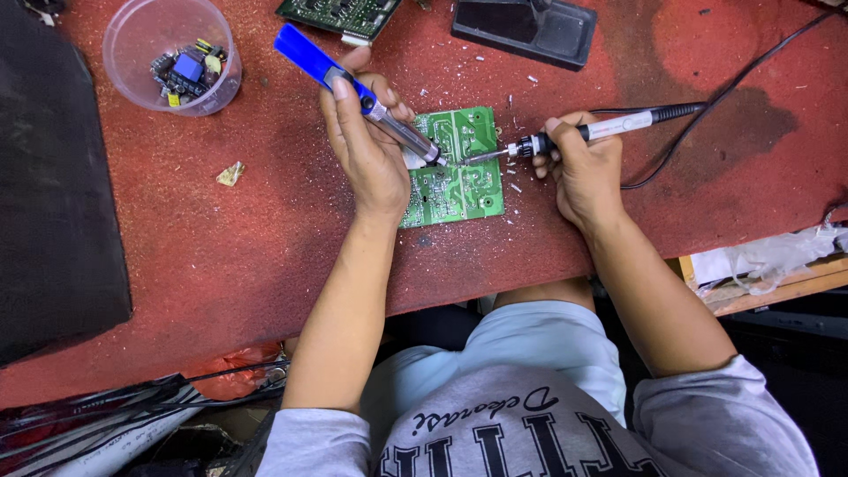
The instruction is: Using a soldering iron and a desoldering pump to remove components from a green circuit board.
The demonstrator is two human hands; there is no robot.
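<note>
The left hand (367, 146) is closed around a blue-and-silver solder sucker (358, 88), its nozzle on the green circuit board (455, 168) just past the fingertips. The right hand (579, 168) grips a soldering iron (583, 132) like a pen, tip touching the board beside that nozzle. The board lies flat on the red mat (221, 238) between both hands. The work looks best done by keeping tip and nozzle close on one joint, with both wrists resting on the mat.

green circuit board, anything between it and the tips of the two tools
Nothing visible. The soldering iron in the right hand and the blue desoldering pump in the left hand both reach the green circuit board unobstructed.
</note>
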